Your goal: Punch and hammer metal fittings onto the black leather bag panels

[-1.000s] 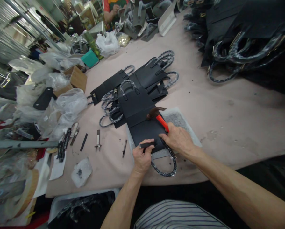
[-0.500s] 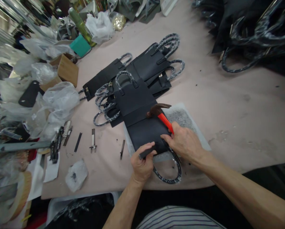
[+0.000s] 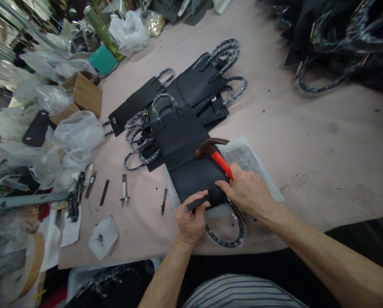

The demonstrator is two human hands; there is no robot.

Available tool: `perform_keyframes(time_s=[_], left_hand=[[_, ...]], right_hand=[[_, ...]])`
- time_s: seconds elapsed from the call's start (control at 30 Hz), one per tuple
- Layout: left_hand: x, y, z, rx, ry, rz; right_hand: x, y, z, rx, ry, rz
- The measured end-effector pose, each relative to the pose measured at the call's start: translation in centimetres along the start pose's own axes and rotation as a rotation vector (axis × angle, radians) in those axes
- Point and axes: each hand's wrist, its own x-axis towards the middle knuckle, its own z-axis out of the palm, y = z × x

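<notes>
A claw hammer [image 3: 220, 160] with a red-orange handle and rusty head is gripped in my right hand [image 3: 247, 190], its head over a black bag panel [image 3: 194, 173]. My left hand [image 3: 191, 220] closes around a dark bar-shaped tool [image 3: 196, 203], held at the panel's near edge; its lower end is hidden by my fingers. From that edge a plastic-wrapped handle loop [image 3: 230, 244] extends towards me. Beneath the panel lies a pale, speckled slab [image 3: 252, 164].
More black bag pieces [image 3: 200, 85] with wrapped handles lie beyond the panel. Slim metal tools [image 3: 124, 190] and a crumpled white lump [image 3: 103, 236] sit to the left. Plastic bags and a cardboard box [image 3: 88, 94] crowd the far left; a dark pile [image 3: 339, 55] stands far right.
The view has shifted slightly, so the background sits a little differently. Both hands, the hammer and the bar-shaped tool hold nearly the same positions over the panel.
</notes>
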Motion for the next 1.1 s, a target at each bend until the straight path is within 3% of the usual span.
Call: perform_keyframes(time_s=[0.23, 0.53, 0.9, 1.1], left_hand=[[0.1, 0.1, 0.1, 0.018, 0.001, 0.030], [0.4, 0.4, 0.6, 0.170, -0.008, 0.190], [1.3, 0.7, 1.0, 0.301, -0.104, 0.355], [1.2, 0.5, 1.0, 0.336, -0.116, 0.317]], right_hand=[[-0.1, 0.0, 0.0, 0.006, 0.013, -0.009], [-0.1, 0.1, 0.2, 0.017, 0.020, -0.011], [-0.1, 0.3, 0.3, 0.064, 0.033, -0.033], [-0.6, 1.4, -0.5, 0.220, 0.069, -0.128]])
